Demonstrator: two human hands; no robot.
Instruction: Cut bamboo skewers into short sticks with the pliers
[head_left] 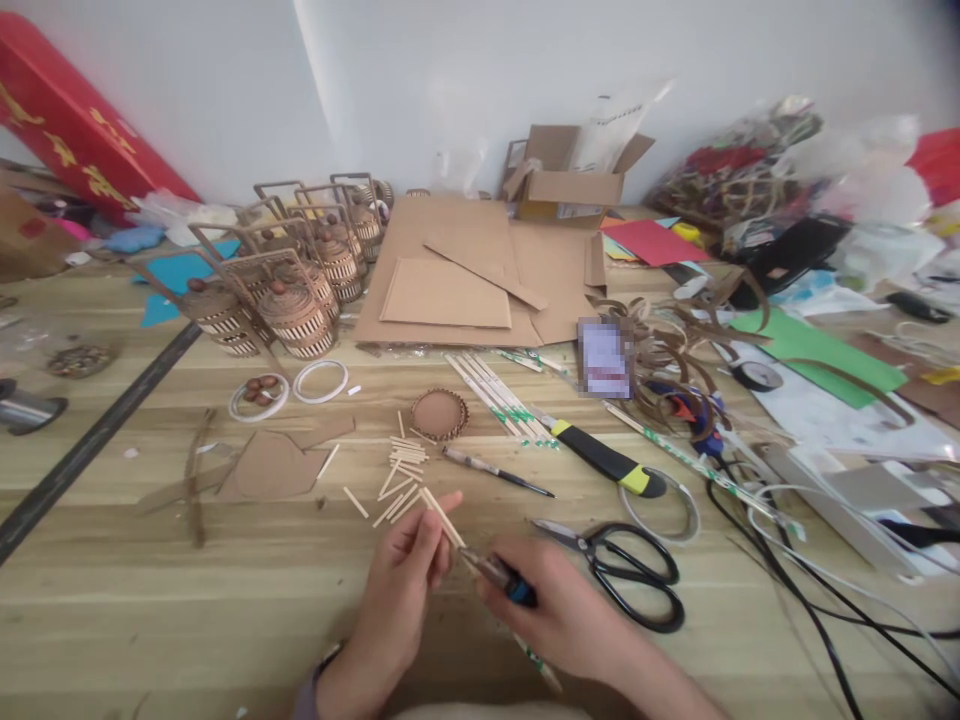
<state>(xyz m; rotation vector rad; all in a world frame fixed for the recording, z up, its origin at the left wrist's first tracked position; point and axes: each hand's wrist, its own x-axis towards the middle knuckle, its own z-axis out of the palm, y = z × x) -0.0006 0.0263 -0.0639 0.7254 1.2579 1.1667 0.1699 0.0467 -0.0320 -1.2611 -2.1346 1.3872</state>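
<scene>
My left hand point(405, 590) pinches a thin wooden stick point(442, 517) between thumb and fingers, the stick slanting up to the left. My right hand point(559, 610) is closed on a small tool point(501, 575) with a blue part, its tip touching the stick's lower end. Just beyond my hands several short cut sticks point(399, 478) lie scattered on the wooden table point(187, 600). A small round woven disc point(439, 414) sits behind them.
Black scissors point(626, 570) lie right of my hands, a yellow-black utility knife point(604, 462) and a pen point(495, 470) beyond. Several miniature woven baskets point(292, 300) stand at back left, cardboard sheets point(465, 275) at centre back. Cables, paper and bags crowd the right side.
</scene>
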